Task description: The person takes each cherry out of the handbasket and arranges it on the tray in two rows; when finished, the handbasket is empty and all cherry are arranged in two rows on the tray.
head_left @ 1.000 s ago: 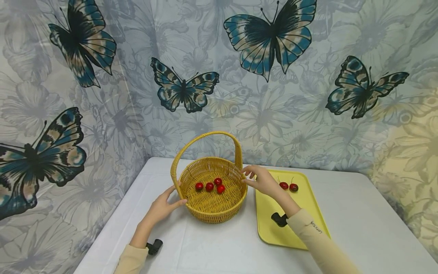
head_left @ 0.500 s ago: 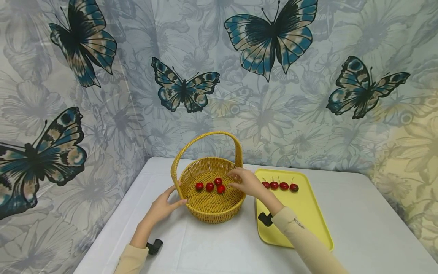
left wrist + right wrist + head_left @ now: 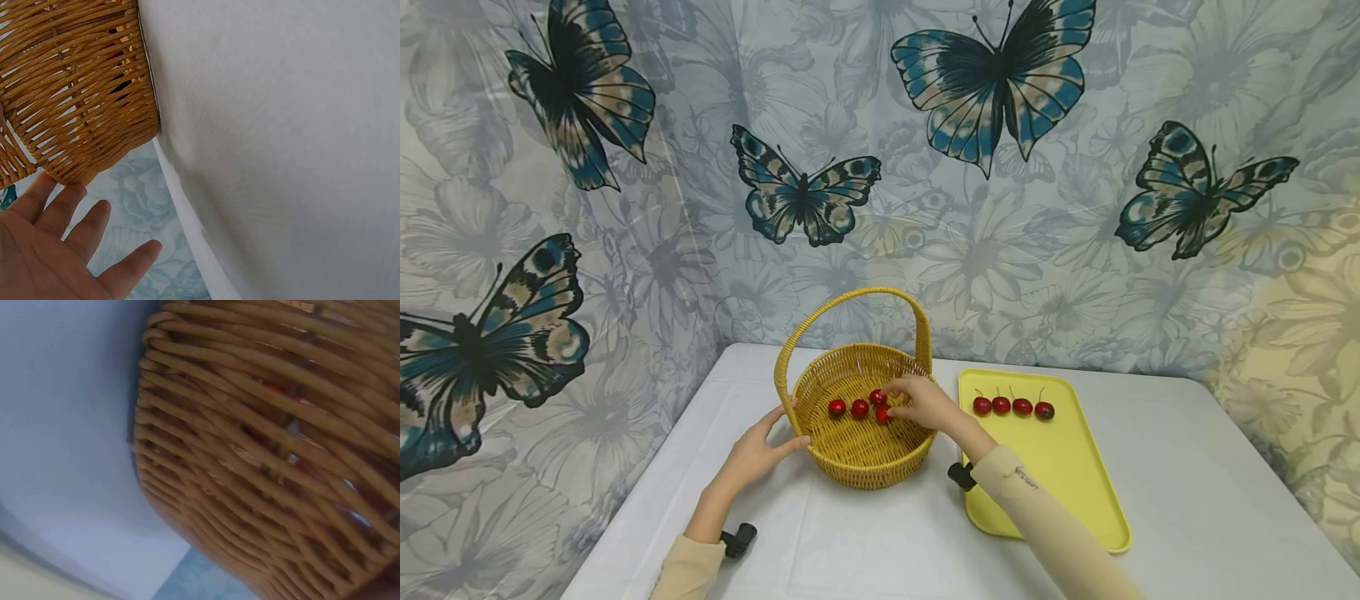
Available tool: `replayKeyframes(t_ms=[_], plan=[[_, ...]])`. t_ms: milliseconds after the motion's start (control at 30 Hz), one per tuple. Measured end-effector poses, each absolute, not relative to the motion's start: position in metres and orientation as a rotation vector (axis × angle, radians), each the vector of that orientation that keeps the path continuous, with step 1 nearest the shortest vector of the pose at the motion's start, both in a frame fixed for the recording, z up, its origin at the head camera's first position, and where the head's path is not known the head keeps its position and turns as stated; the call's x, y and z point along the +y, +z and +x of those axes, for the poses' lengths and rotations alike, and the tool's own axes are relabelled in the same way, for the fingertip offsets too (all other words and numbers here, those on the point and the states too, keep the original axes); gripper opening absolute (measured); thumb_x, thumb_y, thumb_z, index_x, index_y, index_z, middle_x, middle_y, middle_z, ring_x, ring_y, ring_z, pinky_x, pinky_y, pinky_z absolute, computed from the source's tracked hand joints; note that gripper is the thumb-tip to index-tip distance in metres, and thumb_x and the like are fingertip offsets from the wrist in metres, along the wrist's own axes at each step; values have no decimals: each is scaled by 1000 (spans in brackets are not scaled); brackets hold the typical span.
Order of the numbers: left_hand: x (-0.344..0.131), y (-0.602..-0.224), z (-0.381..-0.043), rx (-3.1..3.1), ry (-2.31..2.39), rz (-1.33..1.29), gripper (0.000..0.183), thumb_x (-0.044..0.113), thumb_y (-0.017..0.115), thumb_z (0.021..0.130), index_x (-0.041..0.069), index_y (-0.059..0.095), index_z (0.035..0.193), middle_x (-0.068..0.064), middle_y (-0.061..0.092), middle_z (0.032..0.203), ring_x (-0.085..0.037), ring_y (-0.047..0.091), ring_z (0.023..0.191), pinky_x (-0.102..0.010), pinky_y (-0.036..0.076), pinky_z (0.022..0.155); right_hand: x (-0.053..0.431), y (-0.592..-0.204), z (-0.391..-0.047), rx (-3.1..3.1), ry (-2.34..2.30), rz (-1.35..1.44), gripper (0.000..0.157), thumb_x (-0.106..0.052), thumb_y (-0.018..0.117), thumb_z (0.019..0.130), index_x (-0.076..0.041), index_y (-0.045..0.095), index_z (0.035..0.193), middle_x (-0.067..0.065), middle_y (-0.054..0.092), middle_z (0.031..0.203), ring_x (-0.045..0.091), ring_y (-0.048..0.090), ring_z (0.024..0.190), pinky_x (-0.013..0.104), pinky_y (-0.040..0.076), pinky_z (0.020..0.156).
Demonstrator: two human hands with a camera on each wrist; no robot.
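My right hand [image 3: 921,402] reaches over the right rim into the round yellow wicker basket [image 3: 868,475], thumb and fingers apart, with the fingertips right at two red cherries. One cherry [image 3: 877,397] is by the forefinger, and the lower cherry [image 3: 882,415] is partly covered by the thumb. Further left on the basket floor sit two more cherries, a left cherry [image 3: 837,407] and a middle cherry [image 3: 859,408]. My left hand [image 3: 758,450] rests against the basket's left side, thumb at the rim. In the left wrist view its straight, spread fingers [image 3: 87,230] touch the weave from outside.
A yellow tray [image 3: 1045,492] lies right of the basket, with several dark red stemmed cherries [image 3: 1022,407] in a row near its back. The tall basket handle [image 3: 880,292] arches over the basket. A butterfly-patterned cloth [image 3: 985,275] hangs behind the white table [image 3: 1187,467].
My right hand has moved left from above the tray's edge into the basket, down to the cherries, uncovering the full row on the tray. The left hand and basket have stayed put.
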State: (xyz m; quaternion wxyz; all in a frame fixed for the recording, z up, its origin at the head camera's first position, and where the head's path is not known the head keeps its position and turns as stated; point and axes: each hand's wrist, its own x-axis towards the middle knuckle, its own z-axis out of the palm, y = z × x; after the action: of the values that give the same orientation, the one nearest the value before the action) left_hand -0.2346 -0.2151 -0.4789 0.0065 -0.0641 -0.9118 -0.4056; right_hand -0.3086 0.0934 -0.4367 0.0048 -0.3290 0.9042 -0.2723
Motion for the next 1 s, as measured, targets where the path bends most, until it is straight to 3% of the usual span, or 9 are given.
replayKeyframes(t_ms=[300, 467, 1000], plan=[[-215, -481, -235, -2859, -1257, -203, 80, 65, 62, 75, 37, 32, 143, -10, 32, 149, -40, 33, 132, -64, 31, 99, 88, -443, -315, 2824, -759, -1064, 27, -16, 69, 84, -4, 66, 108, 13, 66, 101, 28, 61, 93, 38, 50, 76], [-215, -479, -235, -2858, -1257, -203, 80, 65, 62, 75, 36, 32, 143, -11, 32, 149, -41, 33, 132, -63, 32, 99, 84, -444, -317, 2827, -707, -1026, 29, -19, 70, 84, -4, 66, 108, 12, 66, 103, 29, 61, 96, 42, 50, 80], [-215, -478, -235, -2857, -1257, -208, 80, 64, 62, 75, 36, 32, 143, -11, 32, 149, -42, 33, 132, -64, 32, 98, 77, -448, -321, 2827, -576, -935, 26, -22, 72, 81, -10, 69, 104, 4, 67, 100, 18, 60, 92, 38, 49, 79]])
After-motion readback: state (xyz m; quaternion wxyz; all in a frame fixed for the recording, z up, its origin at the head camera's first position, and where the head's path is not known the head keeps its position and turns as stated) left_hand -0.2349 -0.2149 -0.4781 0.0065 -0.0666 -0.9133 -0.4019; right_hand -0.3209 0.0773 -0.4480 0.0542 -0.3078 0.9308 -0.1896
